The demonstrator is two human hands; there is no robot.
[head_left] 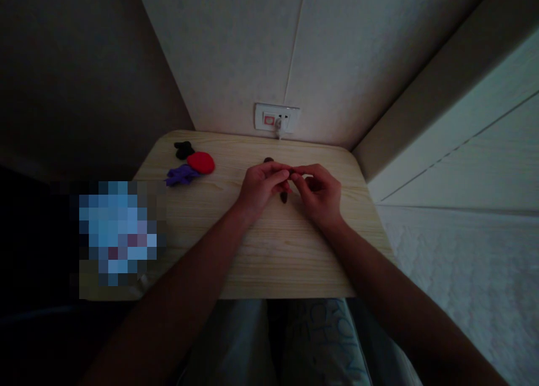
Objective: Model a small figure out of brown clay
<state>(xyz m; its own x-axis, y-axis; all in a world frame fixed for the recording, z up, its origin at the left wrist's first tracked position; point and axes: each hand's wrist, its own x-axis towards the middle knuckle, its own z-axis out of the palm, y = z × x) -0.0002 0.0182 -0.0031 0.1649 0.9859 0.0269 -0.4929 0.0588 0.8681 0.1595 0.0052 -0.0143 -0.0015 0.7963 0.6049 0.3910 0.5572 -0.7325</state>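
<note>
My left hand (264, 185) and my right hand (319, 194) meet over the middle of the table. Thumb and fingers of both are pinched together on a small dark brown lump (291, 173), which looks like modelling clay and is mostly covered by the fingertips. A brown piece (268, 159) shows just behind my left hand. Below the fingers, another brown end (284, 197) is visible on the tabletop; I cannot tell whether the two belong to one long piece. Something red peeks out under the left fingers, too small to make out.
The pale wooden table (269, 262) stands against the wall. At its back left lie a red disc (201, 162), a crumpled purple piece (182, 175) and a black lump (184, 150). A blurred-out bluish area (118, 223) covers the left edge. A socket (277, 118) with a plug is behind.
</note>
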